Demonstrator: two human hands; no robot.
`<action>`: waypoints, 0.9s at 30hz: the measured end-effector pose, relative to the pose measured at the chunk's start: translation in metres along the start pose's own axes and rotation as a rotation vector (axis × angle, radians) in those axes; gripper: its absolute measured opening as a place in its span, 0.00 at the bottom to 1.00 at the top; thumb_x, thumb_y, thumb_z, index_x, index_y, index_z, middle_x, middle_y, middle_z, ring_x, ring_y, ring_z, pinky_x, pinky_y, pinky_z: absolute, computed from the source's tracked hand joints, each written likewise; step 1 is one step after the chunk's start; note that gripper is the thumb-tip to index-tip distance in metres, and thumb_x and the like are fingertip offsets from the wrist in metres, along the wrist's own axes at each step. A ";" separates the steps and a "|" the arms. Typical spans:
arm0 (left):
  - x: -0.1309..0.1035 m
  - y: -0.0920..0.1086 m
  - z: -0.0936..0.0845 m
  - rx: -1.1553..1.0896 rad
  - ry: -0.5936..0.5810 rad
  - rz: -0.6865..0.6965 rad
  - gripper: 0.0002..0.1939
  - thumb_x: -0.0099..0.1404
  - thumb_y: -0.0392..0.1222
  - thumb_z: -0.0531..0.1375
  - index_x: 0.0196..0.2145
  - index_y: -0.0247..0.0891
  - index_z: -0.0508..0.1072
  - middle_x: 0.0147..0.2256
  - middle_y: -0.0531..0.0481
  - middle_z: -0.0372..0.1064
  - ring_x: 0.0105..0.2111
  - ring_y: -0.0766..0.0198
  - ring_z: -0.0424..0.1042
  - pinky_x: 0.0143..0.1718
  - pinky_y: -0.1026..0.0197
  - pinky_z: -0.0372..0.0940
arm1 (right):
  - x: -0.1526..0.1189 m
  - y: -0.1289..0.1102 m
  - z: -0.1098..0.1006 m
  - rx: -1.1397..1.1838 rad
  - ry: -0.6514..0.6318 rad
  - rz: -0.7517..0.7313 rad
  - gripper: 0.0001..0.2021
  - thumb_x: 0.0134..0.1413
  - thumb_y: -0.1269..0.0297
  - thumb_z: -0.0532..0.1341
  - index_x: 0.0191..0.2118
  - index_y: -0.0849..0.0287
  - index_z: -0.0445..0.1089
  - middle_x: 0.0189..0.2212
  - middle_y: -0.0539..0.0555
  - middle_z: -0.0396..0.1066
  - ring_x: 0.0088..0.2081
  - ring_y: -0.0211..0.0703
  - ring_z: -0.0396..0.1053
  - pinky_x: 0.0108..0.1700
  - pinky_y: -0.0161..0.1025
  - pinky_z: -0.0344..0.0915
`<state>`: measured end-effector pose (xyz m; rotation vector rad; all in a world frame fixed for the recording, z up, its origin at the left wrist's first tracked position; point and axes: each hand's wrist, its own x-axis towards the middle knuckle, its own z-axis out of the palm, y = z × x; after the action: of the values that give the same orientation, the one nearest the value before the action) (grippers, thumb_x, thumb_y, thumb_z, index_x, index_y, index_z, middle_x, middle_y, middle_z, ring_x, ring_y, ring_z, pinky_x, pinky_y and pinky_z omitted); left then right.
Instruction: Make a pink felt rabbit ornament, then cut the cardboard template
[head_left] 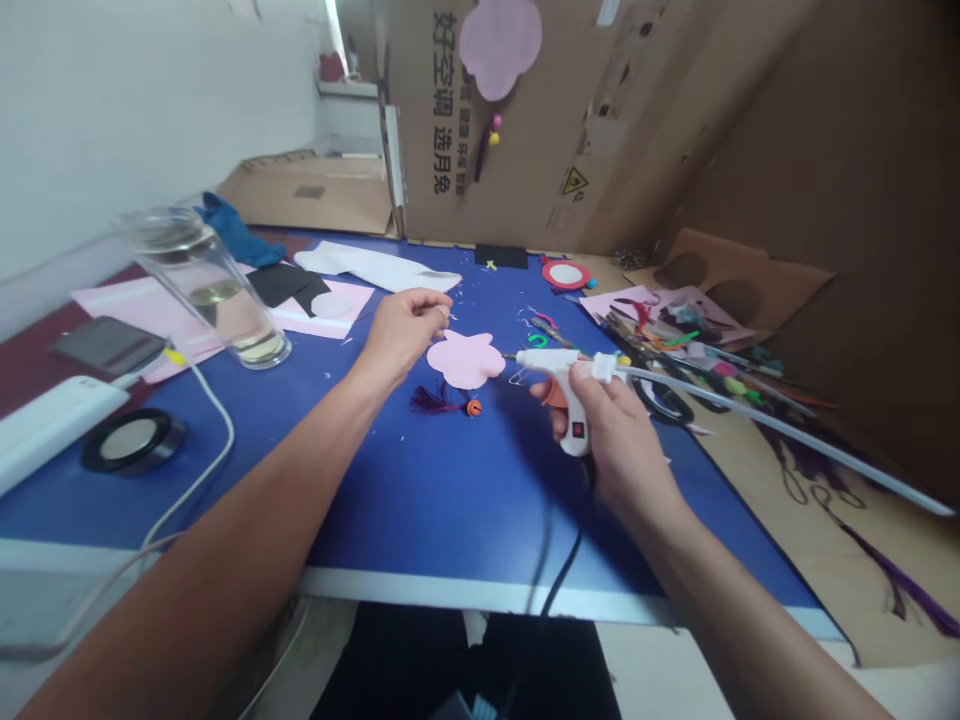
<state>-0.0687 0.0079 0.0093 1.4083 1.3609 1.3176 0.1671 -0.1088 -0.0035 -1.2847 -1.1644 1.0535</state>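
Observation:
In the head view, my right hand (611,420) is wrapped round a white hot glue gun (551,362), fingers at its orange trigger. A long pale glue stick (780,420) sticks out of its back. The gun's nozzle points left, at the right edge of a pink flower-shaped paper cutout (466,360); whether they touch I cannot tell. My left hand (409,330) is closed in a pinch just above and left of the cutout; what its fingertips hold, if anything, is too small to make out. Below the cutout lie a dark purple tassel (435,400) and an orange bell (473,408).
Left stand a glass water bottle (225,300), black tape roll (133,441) and white power strip (56,430). Scissors (664,400) and mixed craft bits crowd the right. Another pink cutout (501,45) hangs on the cardboard behind. The gun's black cord (566,565) drops over the table's front edge.

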 end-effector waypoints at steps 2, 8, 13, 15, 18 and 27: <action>0.002 0.011 -0.003 -0.008 0.005 -0.009 0.06 0.64 0.33 0.66 0.37 0.40 0.82 0.33 0.49 0.80 0.30 0.65 0.76 0.32 0.64 0.70 | -0.006 -0.007 0.006 -0.076 -0.019 -0.088 0.26 0.69 0.37 0.63 0.42 0.58 0.79 0.32 0.54 0.79 0.25 0.38 0.66 0.27 0.36 0.63; -0.001 0.065 -0.025 -0.010 0.085 0.119 0.08 0.66 0.38 0.67 0.43 0.41 0.81 0.36 0.49 0.82 0.34 0.64 0.79 0.31 0.65 0.70 | -0.014 -0.018 0.038 -0.333 -0.134 -0.303 0.26 0.72 0.45 0.62 0.64 0.56 0.77 0.61 0.63 0.78 0.48 0.53 0.79 0.50 0.48 0.76; -0.020 0.123 -0.054 0.043 0.179 0.229 0.06 0.70 0.39 0.66 0.45 0.42 0.80 0.35 0.50 0.81 0.37 0.61 0.81 0.35 0.62 0.73 | -0.012 -0.014 0.065 -0.598 -0.266 -0.437 0.30 0.74 0.51 0.60 0.76 0.50 0.66 0.61 0.60 0.79 0.60 0.59 0.77 0.60 0.51 0.72; -0.027 0.138 -0.061 0.053 0.164 0.246 0.06 0.70 0.39 0.66 0.45 0.41 0.80 0.35 0.50 0.80 0.36 0.62 0.81 0.35 0.62 0.72 | -0.013 -0.019 0.079 -0.778 -0.319 -0.458 0.29 0.75 0.53 0.59 0.77 0.49 0.65 0.61 0.60 0.79 0.58 0.60 0.78 0.57 0.50 0.73; -0.034 0.150 -0.065 0.061 0.093 0.252 0.07 0.69 0.37 0.66 0.45 0.39 0.81 0.35 0.49 0.80 0.35 0.64 0.80 0.36 0.62 0.72 | -0.015 -0.030 0.109 -1.015 -0.376 -0.450 0.29 0.77 0.54 0.57 0.78 0.48 0.62 0.59 0.62 0.79 0.53 0.60 0.80 0.51 0.49 0.74; -0.050 0.177 -0.082 0.326 -0.098 0.237 0.07 0.63 0.34 0.70 0.40 0.41 0.84 0.35 0.47 0.79 0.37 0.57 0.80 0.41 0.52 0.75 | -0.003 -0.034 0.194 -1.234 -0.452 -0.468 0.23 0.76 0.65 0.53 0.71 0.59 0.65 0.56 0.70 0.77 0.53 0.61 0.80 0.50 0.49 0.74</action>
<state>-0.1096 -0.0770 0.1875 1.8788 1.4218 1.1899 -0.0274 -0.0864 0.0202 -1.5299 -2.5230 0.1760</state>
